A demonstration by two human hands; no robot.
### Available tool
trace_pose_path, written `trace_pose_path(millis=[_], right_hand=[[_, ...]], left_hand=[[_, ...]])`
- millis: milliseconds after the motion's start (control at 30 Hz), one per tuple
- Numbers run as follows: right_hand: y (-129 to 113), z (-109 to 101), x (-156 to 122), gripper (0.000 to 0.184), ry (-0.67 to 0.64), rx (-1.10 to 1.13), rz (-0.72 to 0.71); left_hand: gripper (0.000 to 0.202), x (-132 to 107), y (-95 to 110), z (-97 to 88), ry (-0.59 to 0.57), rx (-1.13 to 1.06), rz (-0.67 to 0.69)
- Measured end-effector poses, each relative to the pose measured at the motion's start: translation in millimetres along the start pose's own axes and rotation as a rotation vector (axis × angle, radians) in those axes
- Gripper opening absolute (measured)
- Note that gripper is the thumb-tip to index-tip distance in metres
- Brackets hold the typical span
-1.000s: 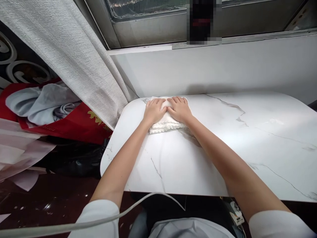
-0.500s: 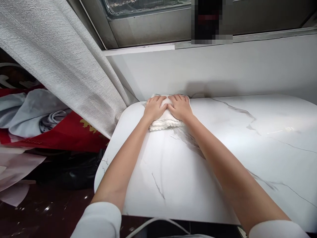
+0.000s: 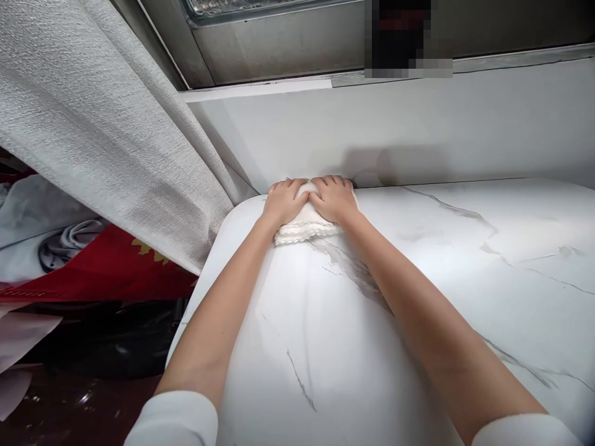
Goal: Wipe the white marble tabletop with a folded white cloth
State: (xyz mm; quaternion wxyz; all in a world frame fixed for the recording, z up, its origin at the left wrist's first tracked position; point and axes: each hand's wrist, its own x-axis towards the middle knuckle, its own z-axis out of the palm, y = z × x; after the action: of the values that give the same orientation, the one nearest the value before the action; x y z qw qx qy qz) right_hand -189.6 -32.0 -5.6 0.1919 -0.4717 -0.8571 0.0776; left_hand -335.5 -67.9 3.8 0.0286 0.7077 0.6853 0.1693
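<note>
A folded white cloth [image 3: 307, 230] with a wavy edge lies on a white marble-patterned table [image 3: 274, 371], close against the table's far edge. My left hand [image 3: 283, 202] rests flat over the cloth's left part, fingers stretched toward the wall. Beside it, my right hand [image 3: 335, 199] presses on the right part in the same way. Both thumbs point inward and nearly meet over the cloth's middle. The cloth under my palms is hidden.
A pale wall panel [image 3: 288, 136] rises right behind the table, below a window frame [image 3: 279, 49]. To the left hangs a grey-white curtain [image 3: 116, 111]. Past it are a red cloth [image 3: 106, 266] with a yellow pattern and crumpled grey fabric [image 3: 41, 210]. A pixelated dark patch covers the upper middle.
The camera view has shifted slightly, bringing the table nearer. My hands stay flat on the cloth at the far edge, with little visible movement across the table.
</note>
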Motion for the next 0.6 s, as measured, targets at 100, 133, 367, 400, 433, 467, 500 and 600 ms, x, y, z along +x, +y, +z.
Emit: trace_pose_path(millis=[100,133,367,400,433,467,500,600], right_hand=[[-1,0,-1,0.043,0.008,-0.018,-0.003],[-2,0,-2,0.043,0.011,-0.021,-0.006],[-21,8,-9,0.043,0.045,-0.023,-0.016],[-25,9,-10,0.044,0.044,-0.025,-0.02],[-29,11,-11,0.045,0.04,-0.028,-0.025],[-33,12,-13,0.046,0.034,-0.032,-0.03],[-36,13,-15,0.047,0.028,-0.035,-0.034],[-43,13,-23,0.05,0.018,-0.035,-0.05]], left_hand=[[0.043,-2,-1,0.9,0.009,0.006,0.015],[0.042,-3,-1,0.9,0.011,0.009,0.019],[0.043,-16,-12,-9.2,0.012,0.033,0.022],[0.043,-19,-16,-11.1,0.012,0.034,0.024],[0.043,-22,-19,-12.9,0.011,0.034,0.025],[0.044,-26,-22,-14.3,0.011,0.035,0.025],[0.044,-29,-24,-15.3,0.011,0.036,0.027],[0.045,-43,-26,-16.7,0.027,0.048,0.033]])
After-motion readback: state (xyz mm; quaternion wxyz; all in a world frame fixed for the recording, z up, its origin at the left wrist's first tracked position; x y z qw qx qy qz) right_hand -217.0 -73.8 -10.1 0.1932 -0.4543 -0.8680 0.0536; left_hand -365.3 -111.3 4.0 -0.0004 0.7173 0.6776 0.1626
